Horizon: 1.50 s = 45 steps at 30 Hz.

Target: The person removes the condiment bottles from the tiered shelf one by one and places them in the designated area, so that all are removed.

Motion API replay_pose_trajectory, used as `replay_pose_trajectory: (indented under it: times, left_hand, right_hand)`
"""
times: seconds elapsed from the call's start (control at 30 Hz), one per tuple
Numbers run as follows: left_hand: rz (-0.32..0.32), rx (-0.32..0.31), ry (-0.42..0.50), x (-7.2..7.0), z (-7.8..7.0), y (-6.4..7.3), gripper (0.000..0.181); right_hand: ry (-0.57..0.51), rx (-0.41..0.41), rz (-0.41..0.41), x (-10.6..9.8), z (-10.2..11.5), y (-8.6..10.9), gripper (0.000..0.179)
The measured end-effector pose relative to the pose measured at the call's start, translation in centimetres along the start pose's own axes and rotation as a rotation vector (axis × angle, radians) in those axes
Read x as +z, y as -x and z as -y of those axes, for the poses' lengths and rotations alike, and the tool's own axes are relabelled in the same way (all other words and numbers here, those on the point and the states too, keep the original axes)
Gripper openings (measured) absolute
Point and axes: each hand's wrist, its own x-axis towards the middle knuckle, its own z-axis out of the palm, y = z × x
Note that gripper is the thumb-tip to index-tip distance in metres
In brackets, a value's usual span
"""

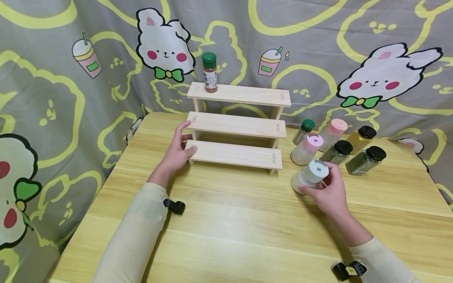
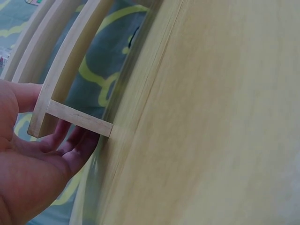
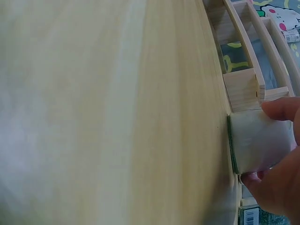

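A three-step wooden rack (image 1: 235, 155) stands on the table. My left hand (image 1: 178, 151) grips the left end of its lowest step, thumb on top; in the left wrist view the fingers (image 2: 77, 145) curl beneath and behind the board. On the top step, at its left, stands a green-capped shaker bottle (image 1: 210, 74) with reddish contents. To the right of the rack, my right hand (image 1: 330, 192) holds a white-lidded seasoning jar (image 1: 306, 179) between thumb and fingers. The right wrist view shows this jar (image 3: 260, 140) beside the rack's end, with pale contents; its base seems at table level.
Behind the held jar cluster a pink-lidded jar (image 1: 304, 151), another pink-lidded jar (image 1: 332, 131), a small green-capped bottle (image 1: 302, 131) and several black-lidded jars (image 1: 364, 161). A patterned curtain (image 1: 233, 47) hangs along the back edge of the wooden table (image 1: 226, 228).
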Motion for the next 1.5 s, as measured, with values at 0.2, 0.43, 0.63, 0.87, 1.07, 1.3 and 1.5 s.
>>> replay_pose_trajectory:
  times: [0.2,0.43,0.63,0.87,1.07,1.3,1.5]
  left_hand:
    - [0.004,0.015,0.006,0.0,0.1,-0.2,0.081]
    - [0.010,-0.003,0.027,-0.1,0.1,-0.1,0.082]
    - [0.023,-0.012,0.027,-0.2,0.1,-0.2,0.080]
    - [0.010,-0.003,0.024,-0.1,0.1,-0.2,0.081]
    - [0.010,0.015,0.015,0.0,-0.2,0.1,0.081]
    - [0.017,-0.003,0.030,-0.1,0.0,-0.1,0.081]
    - [0.003,0.014,0.009,0.0,0.0,0.0,0.080]
  right_hand:
    - [-0.044,-0.020,0.022,-0.5,0.4,0.0,0.087]
    - [-0.088,-0.071,0.006,-1.2,1.6,-0.1,0.087]
    - [-0.103,-0.119,0.009,-1.7,2.8,-0.4,0.083]
    - [-0.121,-0.192,0.019,-2.2,4.9,-1.4,0.080]
    - [-0.081,-0.210,0.030,-2.6,6.5,-2.2,0.079]
    - [-0.144,-0.246,0.049,-2.3,7.9,-3.3,0.080]
    - [-0.143,-0.259,0.057,-1.9,9.5,-4.2,0.080]
